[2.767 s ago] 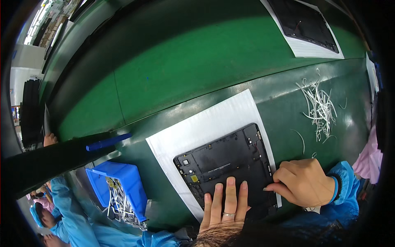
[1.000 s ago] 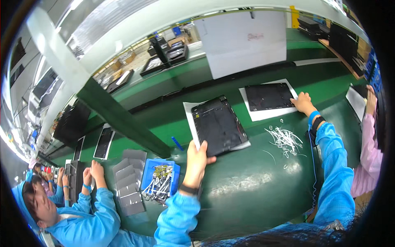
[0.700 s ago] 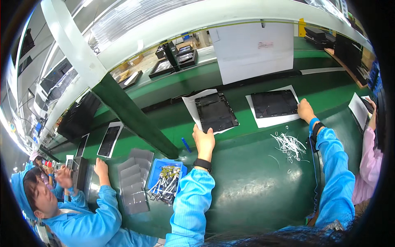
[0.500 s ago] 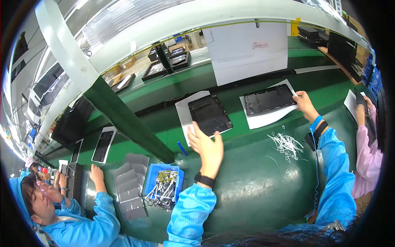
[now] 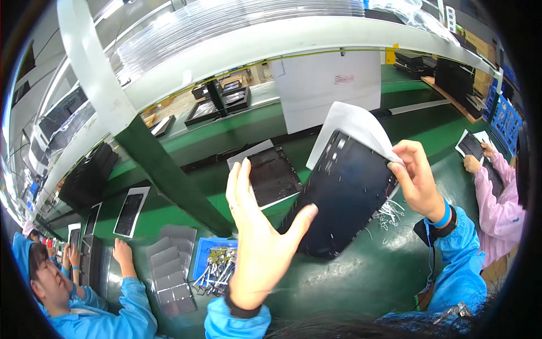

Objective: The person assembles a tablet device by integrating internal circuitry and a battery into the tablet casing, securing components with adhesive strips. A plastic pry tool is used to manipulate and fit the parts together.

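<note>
A black, flat tablet housing [image 5: 344,195] is raised and tilted above the bench, with a white sheet [image 5: 353,127] behind its upper end. My right hand [image 5: 420,178] pinches a corner of the housing and the sheet between thumb and fingers. At the housing's left side, my left hand [image 5: 257,231] has its fingers stretched and its thumb apart; the thumb overlaps the housing's edge, and I cannot tell whether it touches. Behind my left fingers, a second black housing [image 5: 275,175] lies on another white sheet [image 5: 251,152] on the green line.
A blue bin [image 5: 203,257] of small cable parts stands left of my left forearm, beside overlapping dark sheets [image 5: 169,271]. White strips [image 5: 389,214] lie behind the raised housing. A green post [image 5: 169,169] rises at left. Co-workers sit on both sides, one handling a dark panel [image 5: 470,145].
My right hand has lifted the right-hand housing with its sheet off the line and brought it nearer, tilted. My left hand has moved nearer and left, beside it. The view has shifted slightly.
</note>
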`<move>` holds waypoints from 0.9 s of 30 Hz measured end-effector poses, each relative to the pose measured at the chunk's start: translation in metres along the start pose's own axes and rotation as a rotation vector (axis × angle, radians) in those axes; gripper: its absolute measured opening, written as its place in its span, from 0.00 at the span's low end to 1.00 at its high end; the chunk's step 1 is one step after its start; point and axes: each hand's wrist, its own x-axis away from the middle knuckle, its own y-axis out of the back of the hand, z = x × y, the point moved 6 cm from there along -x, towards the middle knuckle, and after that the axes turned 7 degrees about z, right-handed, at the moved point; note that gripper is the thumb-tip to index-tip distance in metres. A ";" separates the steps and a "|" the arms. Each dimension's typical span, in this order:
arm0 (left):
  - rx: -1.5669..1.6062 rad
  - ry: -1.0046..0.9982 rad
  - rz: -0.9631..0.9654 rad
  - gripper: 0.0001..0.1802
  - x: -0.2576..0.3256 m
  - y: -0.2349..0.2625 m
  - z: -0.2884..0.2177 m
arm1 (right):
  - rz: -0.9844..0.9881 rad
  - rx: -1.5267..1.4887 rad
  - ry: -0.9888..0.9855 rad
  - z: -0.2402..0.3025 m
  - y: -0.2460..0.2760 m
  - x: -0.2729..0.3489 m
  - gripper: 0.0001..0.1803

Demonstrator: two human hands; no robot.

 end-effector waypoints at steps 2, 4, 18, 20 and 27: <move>0.200 0.108 0.295 0.73 0.003 0.004 0.019 | 0.028 -0.019 0.042 0.013 -0.008 -0.003 0.19; 0.365 0.081 0.428 0.72 0.019 0.002 0.036 | 0.145 -0.168 0.038 0.023 -0.020 -0.017 0.19; 0.925 0.453 0.266 0.16 0.091 -0.065 0.093 | 0.464 -0.379 -0.223 -0.049 -0.068 -0.078 0.17; 0.884 0.597 0.252 0.19 0.113 -0.064 0.097 | 0.517 -0.267 -0.262 -0.062 -0.081 -0.070 0.14; 0.781 0.654 0.416 0.33 0.204 -0.088 0.104 | 0.798 0.275 -0.380 -0.118 -0.153 -0.030 0.21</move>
